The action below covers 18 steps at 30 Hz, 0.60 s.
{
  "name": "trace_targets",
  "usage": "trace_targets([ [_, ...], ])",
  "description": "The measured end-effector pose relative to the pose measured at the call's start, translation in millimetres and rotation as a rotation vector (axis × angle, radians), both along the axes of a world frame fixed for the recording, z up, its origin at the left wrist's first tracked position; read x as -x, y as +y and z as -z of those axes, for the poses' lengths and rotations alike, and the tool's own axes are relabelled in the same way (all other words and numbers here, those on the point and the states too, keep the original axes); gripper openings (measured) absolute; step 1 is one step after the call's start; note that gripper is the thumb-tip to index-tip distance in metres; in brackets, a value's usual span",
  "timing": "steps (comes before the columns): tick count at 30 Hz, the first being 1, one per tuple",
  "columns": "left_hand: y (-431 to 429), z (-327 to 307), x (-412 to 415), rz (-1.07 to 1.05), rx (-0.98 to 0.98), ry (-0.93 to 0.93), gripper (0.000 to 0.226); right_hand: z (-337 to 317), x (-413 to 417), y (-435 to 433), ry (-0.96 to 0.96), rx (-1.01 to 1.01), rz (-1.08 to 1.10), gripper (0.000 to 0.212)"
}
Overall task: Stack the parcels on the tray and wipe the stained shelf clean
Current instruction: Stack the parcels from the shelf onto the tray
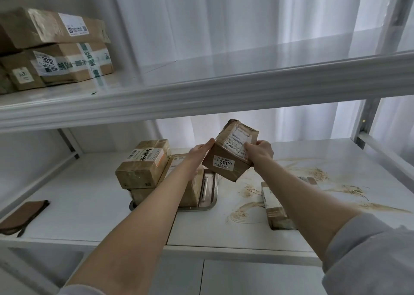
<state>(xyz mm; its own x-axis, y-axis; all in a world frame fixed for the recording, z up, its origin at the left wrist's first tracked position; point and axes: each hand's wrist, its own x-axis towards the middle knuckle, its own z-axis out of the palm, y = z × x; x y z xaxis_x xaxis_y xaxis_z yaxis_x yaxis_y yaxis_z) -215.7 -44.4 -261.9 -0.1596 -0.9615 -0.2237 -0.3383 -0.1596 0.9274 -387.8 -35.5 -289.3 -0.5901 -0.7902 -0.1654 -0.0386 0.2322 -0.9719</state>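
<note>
Both hands are on one small cardboard parcel (230,151). My left hand (200,153) presses flat against its left side, fingers straight. My right hand (259,152) curls round its right edge. The box is clamped between them, tilted, labels toward me, raised over the right side of the steel tray (210,196).

I judge this a carry toward the stack. Just left, a labelled parcel (143,163) sits on top of another on the tray, and a third parcel (192,189) stands under my left forearm. One last parcel (274,207) lies on the shelf (89,193) to the right, among the tan smears (313,176); it should move before wiping. The brown cloth (24,216) lies near left, within reach. Two taped parcels (56,48) rest on the upper shelf, far left.
</note>
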Motion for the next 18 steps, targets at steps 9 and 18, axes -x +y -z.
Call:
trace_targets([
  [9,-1.4,7.5,-6.6,0.121,-0.027,-0.042,0.088,3.0,5.2,11.0,-0.405,0.106,-0.152,0.039],
  [18,-14.4,28.0,10.8,0.083,0.213,-0.346,0.122,4.5,7.4,18.1,-0.373,0.065,-0.269,0.046],
])
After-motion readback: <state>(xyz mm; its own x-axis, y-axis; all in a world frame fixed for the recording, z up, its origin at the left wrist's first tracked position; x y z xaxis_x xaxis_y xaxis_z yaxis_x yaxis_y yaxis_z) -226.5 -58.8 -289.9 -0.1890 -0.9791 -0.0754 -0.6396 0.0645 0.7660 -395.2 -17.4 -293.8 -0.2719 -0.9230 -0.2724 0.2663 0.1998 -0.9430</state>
